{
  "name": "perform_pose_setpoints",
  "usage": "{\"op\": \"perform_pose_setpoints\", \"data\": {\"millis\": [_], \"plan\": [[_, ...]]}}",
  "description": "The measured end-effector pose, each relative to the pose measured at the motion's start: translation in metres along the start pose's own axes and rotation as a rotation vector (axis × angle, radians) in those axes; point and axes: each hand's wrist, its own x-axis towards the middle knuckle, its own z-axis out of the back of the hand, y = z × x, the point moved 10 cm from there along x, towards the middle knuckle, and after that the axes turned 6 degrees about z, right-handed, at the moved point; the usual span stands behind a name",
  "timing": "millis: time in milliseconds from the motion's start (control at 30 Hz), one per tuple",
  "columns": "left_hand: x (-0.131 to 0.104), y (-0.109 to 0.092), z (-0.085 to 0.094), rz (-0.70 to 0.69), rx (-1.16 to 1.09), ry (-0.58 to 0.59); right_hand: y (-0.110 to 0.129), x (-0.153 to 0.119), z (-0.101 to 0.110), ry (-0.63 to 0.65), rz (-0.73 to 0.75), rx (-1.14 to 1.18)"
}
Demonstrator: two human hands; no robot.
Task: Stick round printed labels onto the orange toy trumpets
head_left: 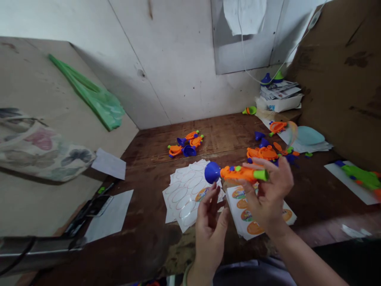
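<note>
My right hand (269, 190) grips an orange toy trumpet (238, 173) by its green-tipped end, its blue bell pointing left. Just below the bell, my left hand (212, 222) is raised with its fingers apart and holds nothing. Beneath the toy lie two groups of sheets: a fanned pile of sticker sheets (181, 194) with mostly bare oval outlines, and a stack with orange printed ovals (242, 227), partly covered by my right hand.
Several orange and blue toys (188, 145) sit at the back middle. More orange parts (263, 153) lie at the right. A green toy (361, 176) is at the far right. A phone (99, 205) and papers (110, 218) are at the left.
</note>
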Motion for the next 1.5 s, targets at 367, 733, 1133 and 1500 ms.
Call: {"op": "perform_pose_setpoints", "data": {"millis": [367,733,1133,1500], "plan": [[0.01,-0.008,0.017,0.057,-0.002,-0.029,0.006,-0.006,-0.028,0.336,-0.36,0.456],[0.005,-0.033,-0.003,-0.087,0.043,0.188,-0.034,-0.011,-0.031,0.254,-0.682,0.415],[0.004,-0.043,-0.013,-0.101,-0.043,0.178,-0.018,-0.002,-0.029,0.151,-0.594,0.428],[0.004,-0.042,-0.012,-0.101,-0.047,0.134,-0.015,-0.002,-0.03,0.165,-0.58,0.413]]}}
